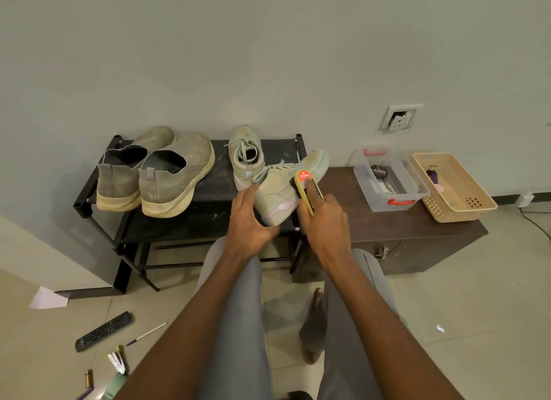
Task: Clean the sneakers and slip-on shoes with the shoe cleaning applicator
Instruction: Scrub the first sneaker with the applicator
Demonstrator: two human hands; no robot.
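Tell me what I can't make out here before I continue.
Head view:
- Far side of held pale green sneaker: turned away.
- Pad of yellow-and-red applicator: pressed against the sneaker, under right hand.
- Clear plastic box contents: too small.
- Sneaker heel: partly behind left hand.

We read "KIWI" on the applicator [304, 181]; right of it, "Cherry" (upside down) on the tin [378, 172].

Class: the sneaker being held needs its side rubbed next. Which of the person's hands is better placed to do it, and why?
Right. The right hand already holds the applicator against the sneaker; the left hand steadies its heel.
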